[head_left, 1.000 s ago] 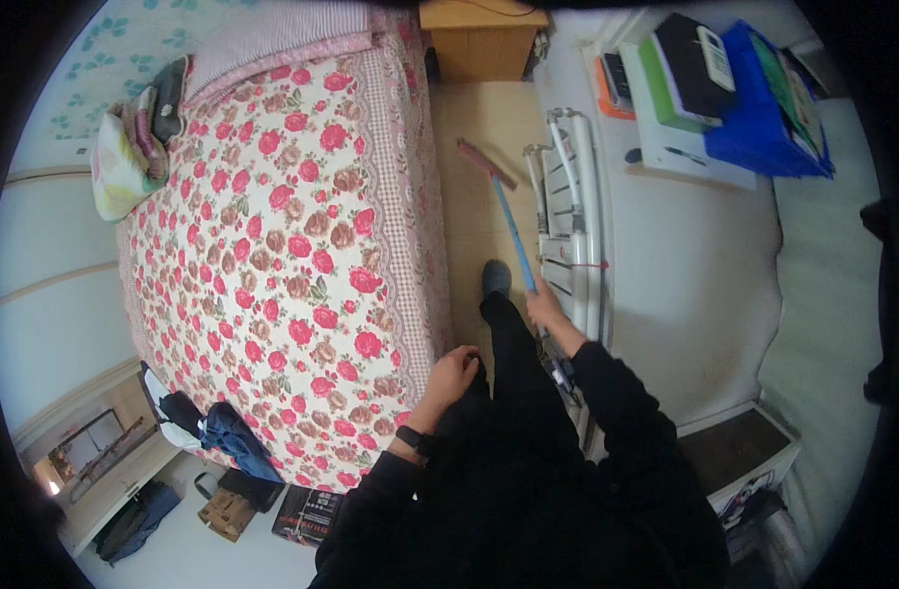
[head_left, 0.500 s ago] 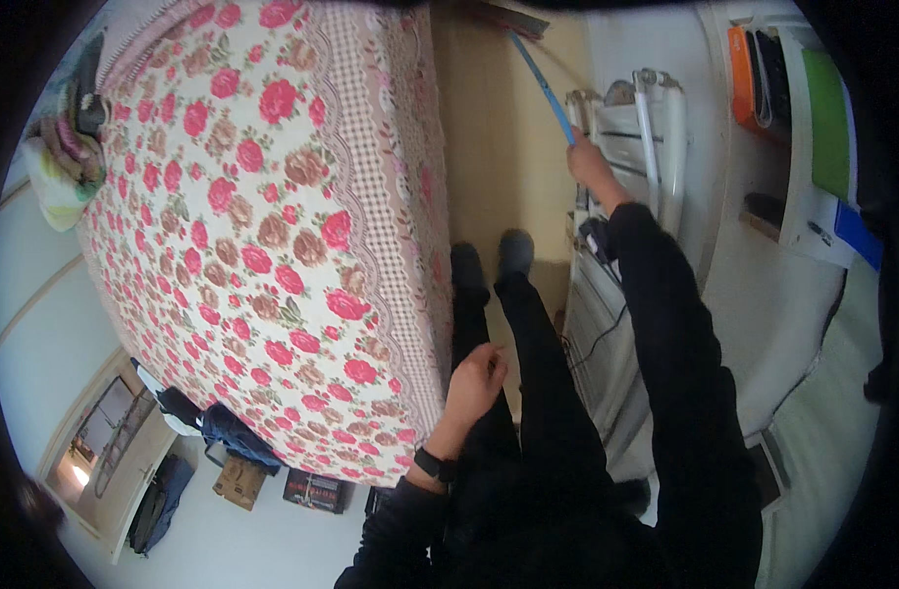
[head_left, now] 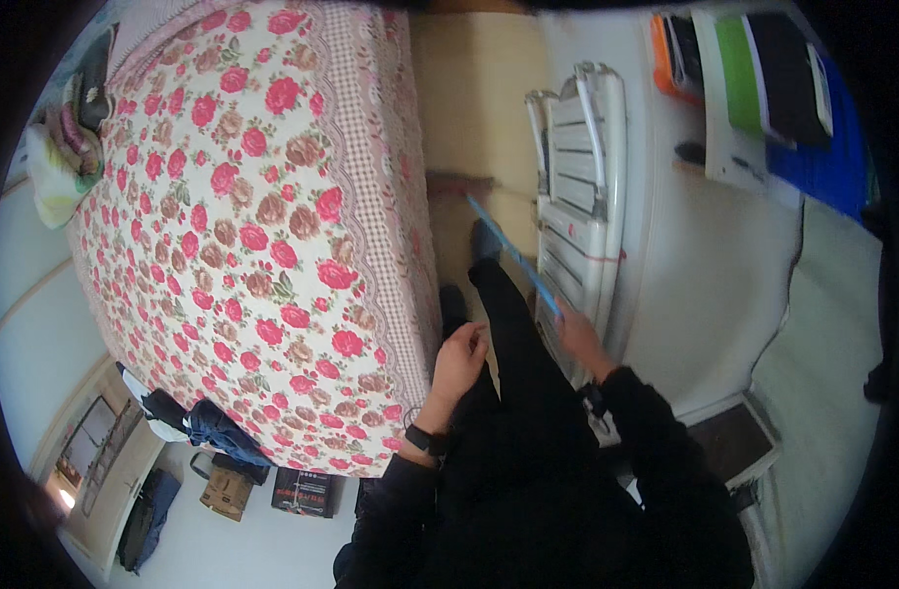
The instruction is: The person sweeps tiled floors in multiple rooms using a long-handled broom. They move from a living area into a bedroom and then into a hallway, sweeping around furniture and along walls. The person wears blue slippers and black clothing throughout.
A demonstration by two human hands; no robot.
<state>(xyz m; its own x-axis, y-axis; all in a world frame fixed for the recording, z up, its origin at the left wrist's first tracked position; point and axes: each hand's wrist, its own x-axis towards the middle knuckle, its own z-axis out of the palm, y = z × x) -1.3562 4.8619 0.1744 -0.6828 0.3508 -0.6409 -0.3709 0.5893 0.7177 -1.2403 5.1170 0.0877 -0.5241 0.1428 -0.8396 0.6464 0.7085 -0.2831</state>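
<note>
My right hand [head_left: 582,346] is closed around the blue handle of a broom [head_left: 511,253]. The handle slants away to the far left, down to a reddish-brown broom head [head_left: 459,184] on the floor just beyond my front foot; motion blurs the head. My left hand [head_left: 459,361] hangs beside the bed's edge with its fingers curled in, and nothing shows in them. A dark watch [head_left: 426,439] sits on that wrist.
A bed with a rose-patterned cover [head_left: 253,236] fills the left side. Along the right wall leans a white folded rack [head_left: 579,177], bordering the narrow yellowish floor strip [head_left: 479,88]. Folders [head_left: 739,83] stand at upper right. A cardboard box [head_left: 226,493] lies at lower left.
My right hand has drawn back toward me, bringing the broom head nearer along the floor. One foot has stepped ahead of the other. My left hand stays beside the bed, still curled.
</note>
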